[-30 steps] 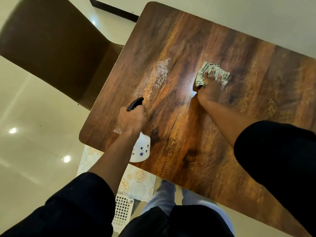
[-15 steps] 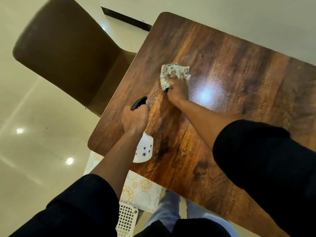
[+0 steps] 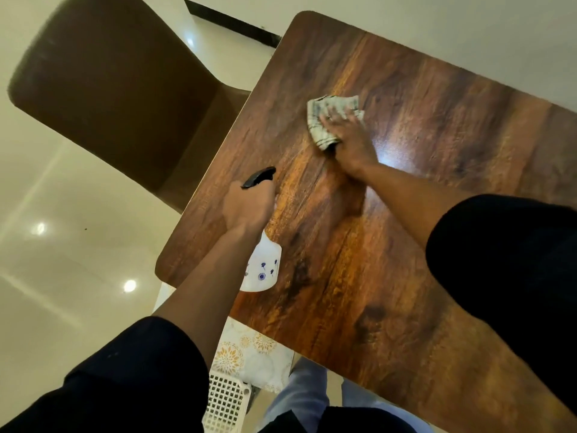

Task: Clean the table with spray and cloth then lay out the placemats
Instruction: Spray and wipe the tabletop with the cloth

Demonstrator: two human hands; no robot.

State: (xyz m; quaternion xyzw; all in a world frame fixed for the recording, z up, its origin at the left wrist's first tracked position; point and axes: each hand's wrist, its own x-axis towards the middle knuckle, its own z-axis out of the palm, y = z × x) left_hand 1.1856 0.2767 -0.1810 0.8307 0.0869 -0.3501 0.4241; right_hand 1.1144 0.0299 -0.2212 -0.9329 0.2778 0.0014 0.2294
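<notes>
One crumpled checked cloth (image 3: 324,120)

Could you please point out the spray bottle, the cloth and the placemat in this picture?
spray bottle (image 3: 263,270): head view, on its white flowered body below the left hand.
cloth (image 3: 317,120): head view, on the bare fabric beside the fingers.
placemat (image 3: 249,351): head view, on its patterned face below the table edge.

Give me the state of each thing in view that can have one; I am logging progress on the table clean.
spray bottle: gripped at the neck by the left hand, over the table.
cloth: crumpled, pressed onto the table by the right hand.
table: glossy, no placemats laid yet.
placemats: below the table's near edge, unlaid.
white basket: beside the placemats, contents hidden.
chair: at the table's left side, unoccupied.
</notes>
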